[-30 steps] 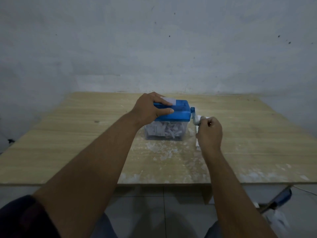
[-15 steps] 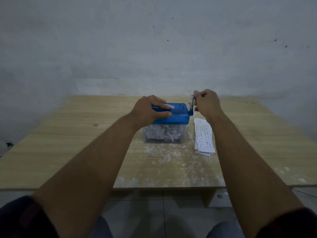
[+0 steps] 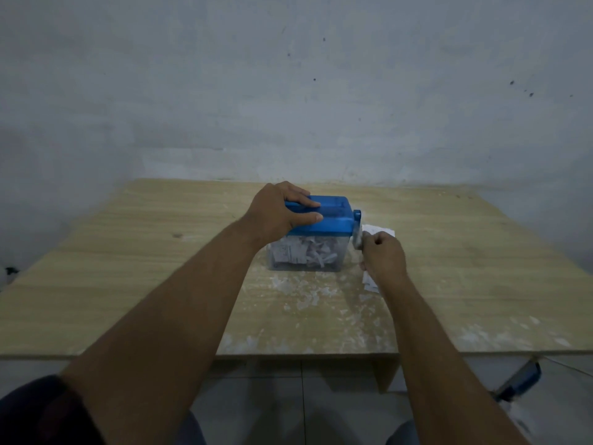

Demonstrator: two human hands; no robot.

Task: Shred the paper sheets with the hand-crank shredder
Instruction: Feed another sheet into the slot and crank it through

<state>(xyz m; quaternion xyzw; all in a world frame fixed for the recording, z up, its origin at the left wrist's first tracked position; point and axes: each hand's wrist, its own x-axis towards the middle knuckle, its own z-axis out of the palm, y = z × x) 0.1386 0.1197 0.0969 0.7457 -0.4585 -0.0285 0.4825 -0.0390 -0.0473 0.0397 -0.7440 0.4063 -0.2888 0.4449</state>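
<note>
Turning the crank (image 3: 357, 234) looks like the step in hand. The shredder (image 3: 333, 216) stands near the middle of the bench (image 3: 128, 268), its blue lid over a clear bin (image 3: 324, 261) that holds a good heap of strips (image 3: 305, 252). The left hand (image 3: 276, 216) clasps the lid's left end, fingers (image 3: 305, 203) laid across the top and thumb along the near face. The right hand (image 3: 383, 258) is at the shredder's right side, its fingers curled round the crank's grip, which sits low in its circle. The paper sheets (image 3: 380, 232) lie flat on the bench just beside the shredder, partly hidden under that hand. Whether a sheet is in the slot cannot be told.

To do this well, the left hand should bear straight down, since so light a box would likely rock or slide toward the crank side. An even turn suits thin paper better than jerks. The left fingers are best kept clear of the slot. The right knuckles should pass above the loose sheets without dragging them. With the bin this full, strips may soon back up against the cutters.
</note>
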